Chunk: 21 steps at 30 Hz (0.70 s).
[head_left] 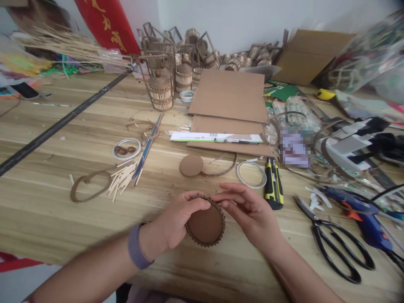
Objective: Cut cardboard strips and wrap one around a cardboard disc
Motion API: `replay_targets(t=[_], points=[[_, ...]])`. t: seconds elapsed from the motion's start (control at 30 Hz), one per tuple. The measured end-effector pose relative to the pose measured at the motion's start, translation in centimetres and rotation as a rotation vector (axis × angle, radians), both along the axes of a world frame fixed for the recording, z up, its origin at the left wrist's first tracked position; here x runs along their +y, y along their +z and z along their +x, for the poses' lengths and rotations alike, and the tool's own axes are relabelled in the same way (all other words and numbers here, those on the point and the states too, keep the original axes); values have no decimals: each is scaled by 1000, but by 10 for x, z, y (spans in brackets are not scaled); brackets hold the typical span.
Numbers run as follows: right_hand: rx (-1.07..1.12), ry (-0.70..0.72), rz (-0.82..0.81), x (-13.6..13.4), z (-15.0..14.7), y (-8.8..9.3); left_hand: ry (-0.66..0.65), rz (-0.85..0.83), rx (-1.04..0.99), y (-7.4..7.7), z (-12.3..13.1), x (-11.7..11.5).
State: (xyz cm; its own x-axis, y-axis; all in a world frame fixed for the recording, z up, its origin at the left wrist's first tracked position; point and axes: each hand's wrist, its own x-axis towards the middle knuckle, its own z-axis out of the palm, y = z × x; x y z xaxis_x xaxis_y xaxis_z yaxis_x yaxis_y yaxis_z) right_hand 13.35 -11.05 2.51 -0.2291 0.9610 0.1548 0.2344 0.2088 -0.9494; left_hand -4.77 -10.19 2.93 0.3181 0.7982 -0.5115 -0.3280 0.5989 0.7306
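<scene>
A round brown cardboard disc (205, 225) with a dark, notched strip around its rim is held low over the table at the centre. My left hand (176, 221) grips its upper left edge, thumb on the inner side and fingers behind. At the upper right of the rim, my right hand (249, 212) has its thumb and index finger closed on the edge strip. Beyond the hands lie a plain cardboard disc (191, 165) and a curved notched strip (221, 171). A white tape roll (251, 174) rests to their right.
Black-handled scissors (334, 240), a blue glue gun (362, 219) and a yellow-black cutter (273, 185) lie at right. Pale sticks (124, 179) and a brown strip loop (90, 185) are at left. Cardboard sheets (229, 94) and small lantern-like baskets (160, 90) stand farther back.
</scene>
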Motion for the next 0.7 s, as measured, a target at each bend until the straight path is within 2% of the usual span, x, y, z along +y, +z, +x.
replay_targets(t=[0.27,0.5,0.7], points=[[-67,73,71,3,8,1,-62,-34,-33,-2,-1,0],[-201,165,370,8,9,11,-44,-80,-21,-2,0,1],[-240,241,479,9,10,13,-65,-87,-27,1,0,2]])
